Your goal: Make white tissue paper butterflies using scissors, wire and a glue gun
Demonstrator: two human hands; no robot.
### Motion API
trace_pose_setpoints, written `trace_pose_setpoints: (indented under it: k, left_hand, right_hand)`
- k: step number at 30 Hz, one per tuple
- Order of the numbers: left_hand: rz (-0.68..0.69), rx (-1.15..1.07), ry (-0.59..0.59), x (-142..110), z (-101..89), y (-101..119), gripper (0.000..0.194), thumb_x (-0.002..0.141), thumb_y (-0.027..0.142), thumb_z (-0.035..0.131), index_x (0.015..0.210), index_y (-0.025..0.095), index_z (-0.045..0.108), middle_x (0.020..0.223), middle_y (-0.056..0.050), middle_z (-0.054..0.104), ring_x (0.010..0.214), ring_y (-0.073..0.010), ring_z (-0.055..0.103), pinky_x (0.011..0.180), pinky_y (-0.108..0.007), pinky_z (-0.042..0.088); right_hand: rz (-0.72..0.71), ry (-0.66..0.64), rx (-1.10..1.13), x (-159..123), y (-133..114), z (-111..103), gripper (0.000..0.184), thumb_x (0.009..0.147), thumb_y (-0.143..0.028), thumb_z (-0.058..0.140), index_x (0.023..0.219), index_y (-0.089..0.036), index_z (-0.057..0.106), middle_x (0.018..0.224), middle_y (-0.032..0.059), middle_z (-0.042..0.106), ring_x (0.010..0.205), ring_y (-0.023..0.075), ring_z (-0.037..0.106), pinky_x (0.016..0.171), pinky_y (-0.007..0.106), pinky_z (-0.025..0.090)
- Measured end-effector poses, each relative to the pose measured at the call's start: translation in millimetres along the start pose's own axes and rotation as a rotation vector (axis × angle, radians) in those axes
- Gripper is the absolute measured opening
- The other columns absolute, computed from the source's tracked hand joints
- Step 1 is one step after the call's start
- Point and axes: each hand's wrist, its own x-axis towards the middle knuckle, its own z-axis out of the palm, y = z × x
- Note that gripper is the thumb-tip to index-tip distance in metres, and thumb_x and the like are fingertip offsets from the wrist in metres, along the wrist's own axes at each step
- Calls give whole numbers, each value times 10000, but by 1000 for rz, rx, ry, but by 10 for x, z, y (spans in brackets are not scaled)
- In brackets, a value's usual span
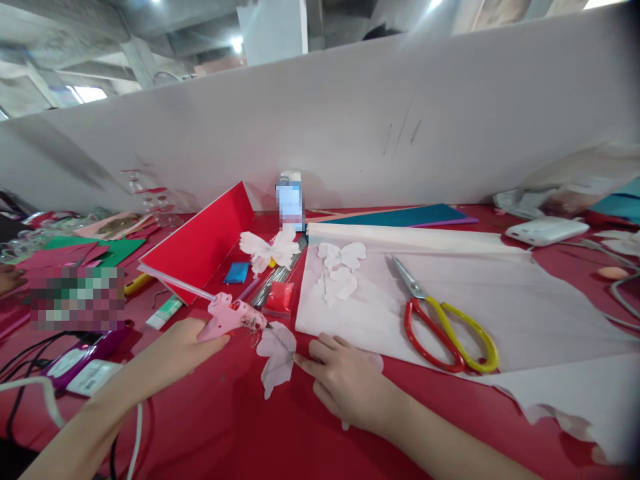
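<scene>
A pink hot glue gun (223, 316) is in my left hand (187, 343), its nozzle end pointing down to the right. Just below the nozzle lies a white butterfly cutout (278, 360) with a dark thin line along its middle. My right hand (350, 383) rests palm down, its index fingertip touching the butterfly's right edge and the other fingers loosely bent. Pale material pokes out from under this hand; its shape is mostly hidden. Two more white butterfly cutouts (343, 255) lie on a white sheet (370, 320), partly overlapping.
Red-and-yellow-handled scissors (440, 327) lie on the sheet. An open red box (205, 240) holds another white butterfly (270, 250), thin wires (273, 283) and small packets. A phone (290, 200) leans on the partition. Cables and a purple device (90, 350) are at left, near another person's hand (10, 279).
</scene>
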Motion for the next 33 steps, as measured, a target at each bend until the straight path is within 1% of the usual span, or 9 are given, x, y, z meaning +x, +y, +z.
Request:
trace_pose_setpoints:
  k: [3, 8, 14, 17, 19, 24, 28, 31, 33]
  left_hand:
    - [-25, 65, 0, -25, -25, -6, 460, 732, 663, 425, 648, 217, 351, 597, 49, 424, 567, -150, 448, 520, -246, 297]
    - [-67, 71, -20, -42, -15, -17, 469, 740, 670, 418, 697, 203, 413, 639, 41, 465, 593, -156, 480, 545, -256, 331]
    - [-61, 67, -41, -26, 15, -36, 481, 740, 676, 412, 699, 197, 425, 653, 28, 490, 601, -168, 504, 550, -264, 328]
    - [-56, 66, -20, -41, 7, -34, 478, 737, 672, 414, 729, 195, 442, 656, 28, 488, 608, -170, 500, 552, -262, 330]
    - [-52, 78, -8, -56, -9, -29, 479, 730, 674, 417, 699, 196, 434, 644, 27, 482, 597, -166, 487, 536, -255, 320]
    - [-12, 36, -20, -68, -55, 9, 458, 751, 645, 395, 649, 199, 404, 597, 28, 442, 559, -153, 457, 508, -244, 290]
    - [-5, -18, -35, -55, -61, 67, 451, 731, 643, 429, 622, 211, 360, 559, 43, 380, 531, -142, 404, 483, -238, 242]
    - [-7, -15, -2, -56, -57, 111, 468, 724, 655, 438, 606, 211, 349, 567, 38, 404, 547, -149, 426, 495, -238, 249]
    - [3, -22, -24, -59, -56, 123, 468, 738, 655, 422, 609, 208, 367, 577, 31, 437, 563, -158, 453, 506, -241, 267]
  right_hand:
    - [-5, 1, -20, 1, 3, 9, 439, 862, -135, 416, 1284, -126, 535, 945, 77, 581, 861, 215, 465, 772, 349, 423]
    - [-3, -6, -38, 7, 5, 4, 439, 864, -140, 428, 1291, -128, 528, 932, 80, 582, 862, 220, 473, 766, 353, 426]
    - [0, -16, -51, 7, -2, -8, 434, 863, -139, 433, 1284, -129, 535, 925, 83, 583, 861, 223, 479, 767, 356, 426]
    - [4, -21, -47, 4, -8, -9, 436, 867, -135, 434, 1293, -138, 526, 934, 81, 582, 854, 213, 480, 779, 346, 421]
    - [5, -24, -51, 3, -11, -11, 434, 868, -138, 437, 1293, -139, 526, 931, 83, 581, 856, 212, 481, 776, 340, 420]
    - [4, -23, -49, 5, -17, -21, 427, 871, -142, 437, 1287, -131, 532, 929, 88, 584, 869, 218, 483, 782, 345, 425]
    - [12, -22, -35, 6, -20, -26, 431, 864, -132, 438, 1283, -130, 537, 940, 87, 588, 875, 220, 483, 782, 350, 428]
    - [12, -25, -27, 4, -19, -22, 432, 865, -129, 430, 1284, -135, 534, 946, 82, 586, 883, 219, 480, 794, 350, 424]
    - [8, -21, -29, 2, -17, -19, 430, 865, -130, 427, 1280, -134, 536, 946, 82, 584, 885, 219, 478, 799, 353, 421]
